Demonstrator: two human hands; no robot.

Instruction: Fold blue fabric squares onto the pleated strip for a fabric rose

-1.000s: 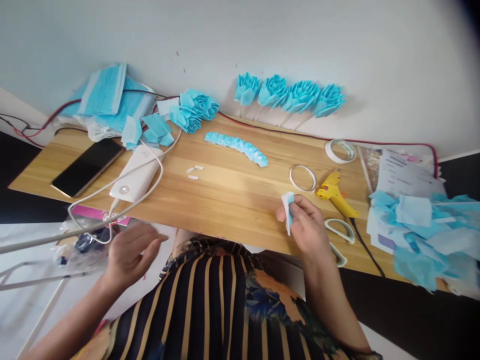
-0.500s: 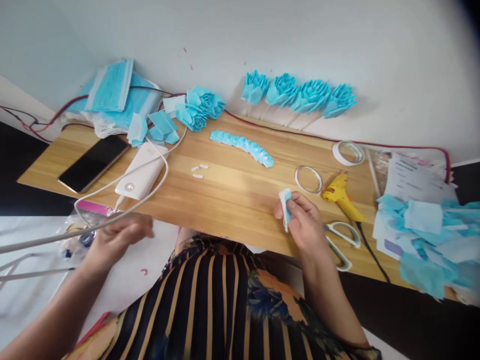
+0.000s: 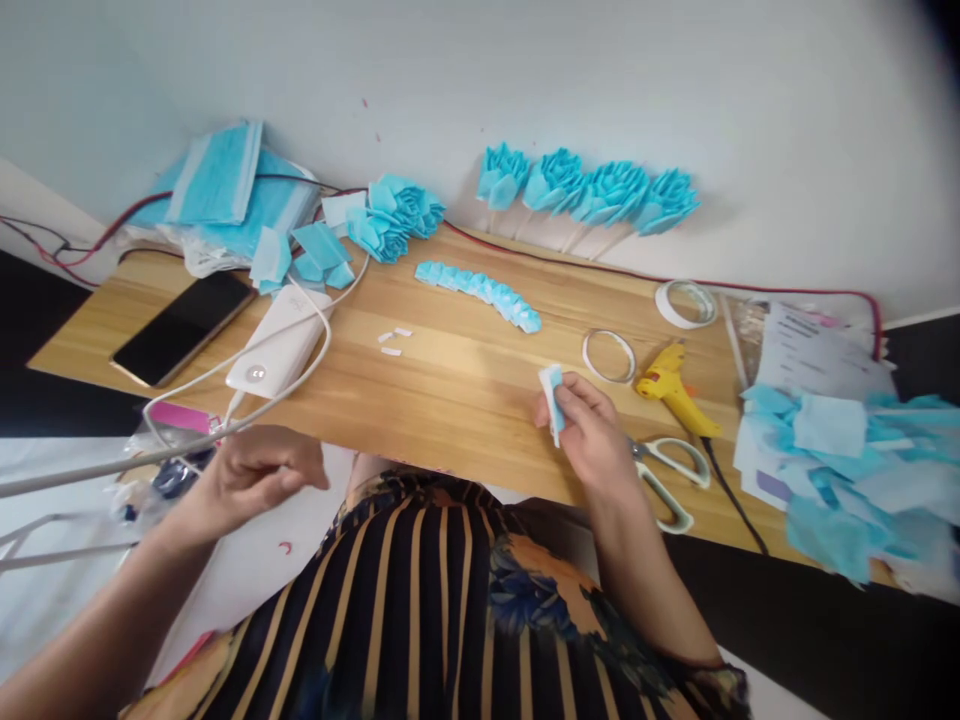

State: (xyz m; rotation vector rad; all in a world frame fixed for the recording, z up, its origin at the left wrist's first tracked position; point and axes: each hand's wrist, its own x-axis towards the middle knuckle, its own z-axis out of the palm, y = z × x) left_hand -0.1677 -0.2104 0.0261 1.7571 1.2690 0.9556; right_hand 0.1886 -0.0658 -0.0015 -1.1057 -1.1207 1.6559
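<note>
My right hand [image 3: 589,420] is above the front of the wooden table, pinching a small folded piece of blue and white mask fabric [image 3: 553,402] between thumb and fingers. My left hand [image 3: 270,470] hovers off the front edge, its fingers curled and closed; whatever they may hold is hidden. Beyond my hands lies a curved row of overlapping blue folded petals [image 3: 480,288]. Small white strips [image 3: 391,350] are left of it. White-handled scissors [image 3: 679,465] rest beside my right wrist, their blades mostly hidden, near a yellow glue gun [image 3: 675,385].
Blue fabric flowers on sticks [image 3: 615,190] lean at the wall; more flowers [image 3: 394,215] lie left. Masks [image 3: 217,175], a phone [image 3: 184,325] and a cabled power bank [image 3: 281,340] occupy the left. Tape rolls [image 3: 686,303] and cut fabric pieces [image 3: 840,430] lie right.
My left hand has moved right and slightly down, with its fingers still curled. My right hand has shifted slightly left and up with the folded fabric. The view has shifted a little.
</note>
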